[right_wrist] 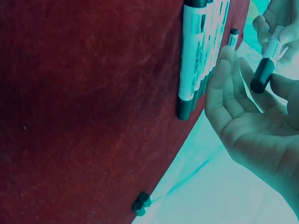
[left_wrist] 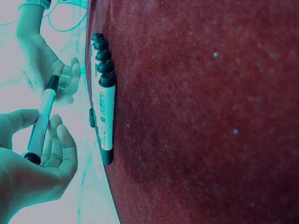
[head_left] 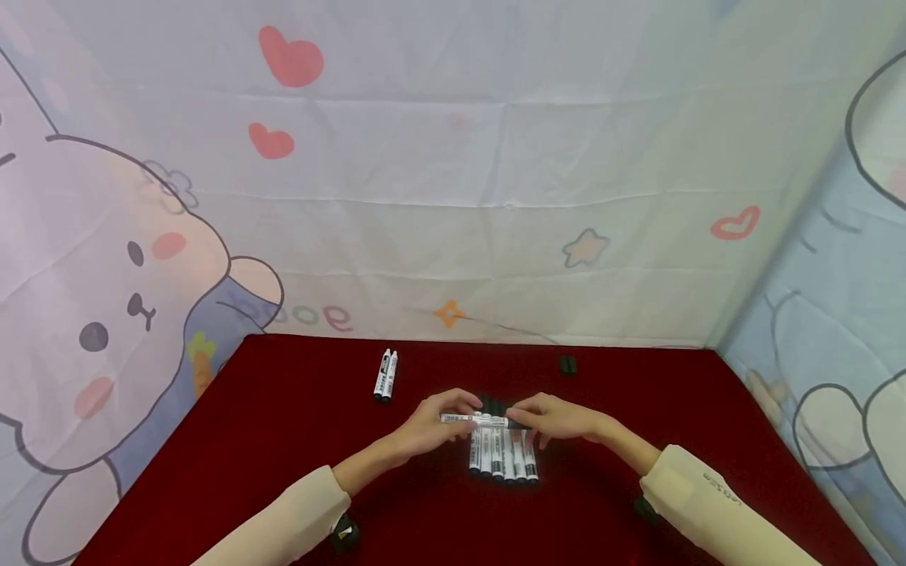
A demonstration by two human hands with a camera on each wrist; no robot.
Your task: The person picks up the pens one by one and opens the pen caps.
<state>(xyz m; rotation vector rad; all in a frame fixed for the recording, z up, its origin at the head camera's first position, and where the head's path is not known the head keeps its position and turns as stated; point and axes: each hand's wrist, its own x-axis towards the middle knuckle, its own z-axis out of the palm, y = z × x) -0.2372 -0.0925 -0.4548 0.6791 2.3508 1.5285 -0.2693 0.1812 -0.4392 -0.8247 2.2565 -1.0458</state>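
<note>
While left fingers (left_wrist: 68,145) pinch marker (left_wrist: 42,119), black cap (right_wrist: 262,76) sits beside right fingers (right_wrist: 216,93)

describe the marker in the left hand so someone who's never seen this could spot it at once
On the dark red table, near the middle of the head view, white markers lie side by side in a row. Over that row, the left hand holds a single marker. It alone is raised off the table, and it runs crosswise to the row's markers.
</note>
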